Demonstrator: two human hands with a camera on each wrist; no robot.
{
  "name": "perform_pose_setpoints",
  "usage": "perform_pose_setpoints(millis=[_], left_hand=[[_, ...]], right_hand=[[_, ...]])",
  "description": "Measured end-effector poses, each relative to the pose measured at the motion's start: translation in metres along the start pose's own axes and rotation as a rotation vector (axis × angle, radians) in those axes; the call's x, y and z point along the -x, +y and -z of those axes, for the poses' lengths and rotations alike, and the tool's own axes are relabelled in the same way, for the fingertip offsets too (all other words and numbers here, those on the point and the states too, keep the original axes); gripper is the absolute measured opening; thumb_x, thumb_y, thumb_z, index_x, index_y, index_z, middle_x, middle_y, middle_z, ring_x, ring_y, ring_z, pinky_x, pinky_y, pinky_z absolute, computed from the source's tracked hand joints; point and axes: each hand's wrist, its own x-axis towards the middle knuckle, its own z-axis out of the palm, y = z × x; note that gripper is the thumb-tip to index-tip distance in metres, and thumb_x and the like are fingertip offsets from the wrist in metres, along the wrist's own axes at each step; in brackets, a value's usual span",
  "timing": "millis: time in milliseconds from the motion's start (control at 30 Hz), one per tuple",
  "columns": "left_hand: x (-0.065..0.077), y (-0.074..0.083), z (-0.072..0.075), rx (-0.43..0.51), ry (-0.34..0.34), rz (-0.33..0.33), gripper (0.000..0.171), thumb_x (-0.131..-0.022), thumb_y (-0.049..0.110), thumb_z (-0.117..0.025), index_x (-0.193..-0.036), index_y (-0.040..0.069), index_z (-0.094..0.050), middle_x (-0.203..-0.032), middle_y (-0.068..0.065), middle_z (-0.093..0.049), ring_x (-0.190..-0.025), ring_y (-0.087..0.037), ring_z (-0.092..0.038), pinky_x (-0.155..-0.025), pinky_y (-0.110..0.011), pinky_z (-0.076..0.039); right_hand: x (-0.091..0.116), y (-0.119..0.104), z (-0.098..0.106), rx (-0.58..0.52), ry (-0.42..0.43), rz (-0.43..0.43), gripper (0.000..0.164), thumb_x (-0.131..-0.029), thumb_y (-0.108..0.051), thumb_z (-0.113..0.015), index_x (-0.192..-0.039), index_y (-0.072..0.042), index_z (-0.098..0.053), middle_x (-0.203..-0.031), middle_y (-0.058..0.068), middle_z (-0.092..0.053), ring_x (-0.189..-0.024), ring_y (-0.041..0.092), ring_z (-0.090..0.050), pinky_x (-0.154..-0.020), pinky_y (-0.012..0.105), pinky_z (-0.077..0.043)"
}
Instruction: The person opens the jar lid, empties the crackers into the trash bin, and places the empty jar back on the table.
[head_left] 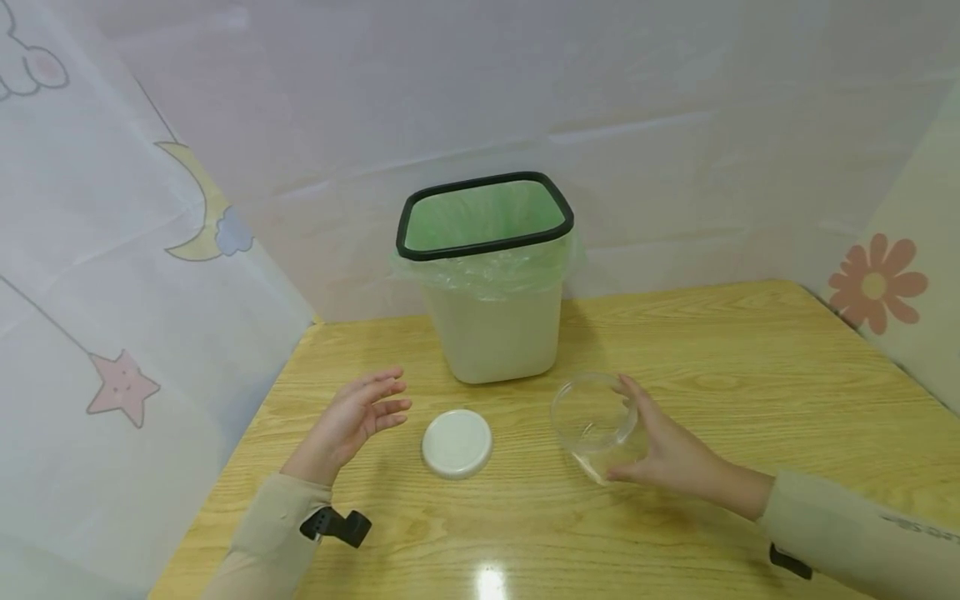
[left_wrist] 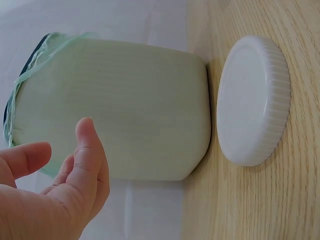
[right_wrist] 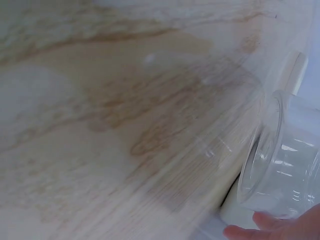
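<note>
My right hand [head_left: 663,446] grips a clear plastic jar [head_left: 588,417] by its side, thumb at the near side and fingers at the far side. The jar's wide round mouth has no lid on it; in the right wrist view the jar [right_wrist: 295,167] is see-through, with fingertips [right_wrist: 265,220] at its wall. To the left lies a white round lid [head_left: 457,444], flat on the table, its ribbed edge showing in the left wrist view. Left of that lid hovers my left hand [head_left: 360,417], fingers loosely bent and apart, holding nothing.
A pale bin [head_left: 495,333] with a black rim and a green liner bag stands behind the lid, close to the back sheet. The wooden table [head_left: 712,358] meets cloth printed with a moon, a star and a flower.
</note>
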Motion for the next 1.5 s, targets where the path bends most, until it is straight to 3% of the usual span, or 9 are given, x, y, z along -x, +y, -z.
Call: perform_pose_setpoints(millis=[400, 1133, 1500], left_hand=[[-0.003, -0.006, -0.005, -0.023, 0.024, 0.021, 0.046, -0.105, 0.013, -0.041, -0.144, -0.010, -0.031, -0.115, -0.011, -0.047, -0.087, -0.013, -0.062, -0.079, -0.025, -0.054], [-0.002, -0.009, -0.008, -0.019, 0.020, 0.024, 0.045, -0.104, 0.013, -0.043, -0.142, -0.009, -0.034, -0.113, -0.011, -0.048, -0.087, -0.013, -0.062, -0.078, -0.025, -0.054], [-0.003, -0.011, -0.008, -0.017, 0.015, 0.036, 0.046, -0.105, 0.013, -0.042, -0.144, -0.009, -0.031, -0.114, -0.012, -0.047, -0.086, -0.013, -0.062, -0.078, -0.025, -0.054]], right_hand=[[0.009, 0.012, 0.003, -0.039, 0.015, 0.001, 0.125, -0.068, -0.022, -0.089, -0.150, 0.007, 0.001, -0.145, 0.036, -0.026, -0.122, 0.061, -0.035, -0.087, 0.073, -0.037], [0.010, 0.024, 0.006, -0.014, -0.006, -0.002, 0.124, -0.067, -0.020, -0.089, -0.145, 0.013, 0.002, -0.138, 0.036, -0.034, -0.115, 0.061, -0.042, -0.082, 0.066, -0.046], [0.004, 0.029, 0.010, -0.038, -0.047, 0.001, 0.125, -0.071, -0.018, -0.087, -0.147, 0.011, 0.008, -0.140, 0.037, -0.032, -0.121, 0.062, -0.036, -0.088, 0.072, -0.038]])
